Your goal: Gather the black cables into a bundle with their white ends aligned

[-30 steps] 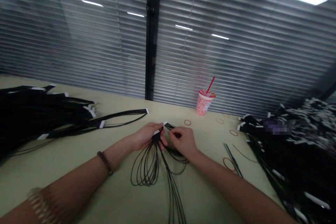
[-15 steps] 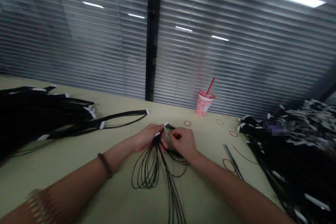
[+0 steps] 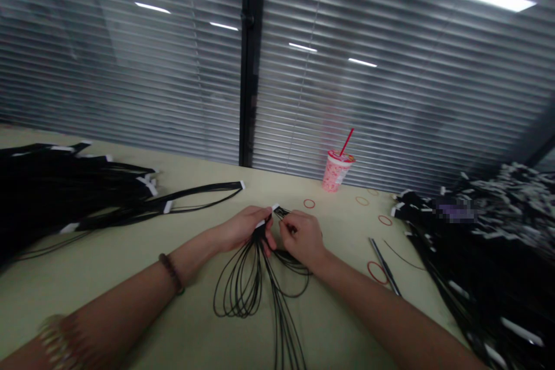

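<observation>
My left hand (image 3: 248,228) is closed on a bundle of thin black wires (image 3: 243,286) with white connectors at their ends. One white connector (image 3: 276,208) shows just past its fingertips, another lies against the fingers. Loops of the wires hang below the hand, and loose strands run toward the bottom edge. Close on its right, my right hand (image 3: 303,236) pinches the wires just behind that upper connector. Its fingertips are partly hidden, so the exact strands in the pinch cannot be made out.
Black wire harnesses with white connectors are heaped at left (image 3: 87,185) and right (image 3: 489,277). A pink cup with a straw (image 3: 337,172) stands near the window blinds. Several rubber bands, one red (image 3: 377,272), and a slim dark pen-like tool (image 3: 385,266) lie right of my hands.
My right hand's fingers have curled slightly at the wires, and the hanging loops have swung a little left. Both hands stay in nearly the same place.
</observation>
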